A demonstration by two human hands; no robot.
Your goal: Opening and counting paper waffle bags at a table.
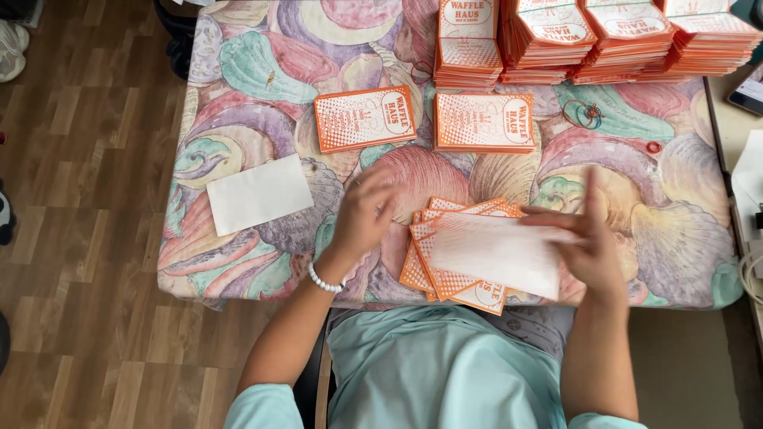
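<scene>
Right hand (592, 246) pinches a blank white bag (497, 253) over a loose fan of orange printed bags (445, 274); left hand (367, 213) hovers, fingers spread; neat stacks (592, 40) already line the table's (238, 262) far edge, the fan remains

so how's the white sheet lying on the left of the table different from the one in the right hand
The white sheet on the left lies flat and alone on the tablecloth, untouched; the sheet in the right hand is held above a fanned pile of orange bags. The left one looks sharp, the held one motion-blurred. The left hand touches neither. Both are plain white and rectangular.
</scene>
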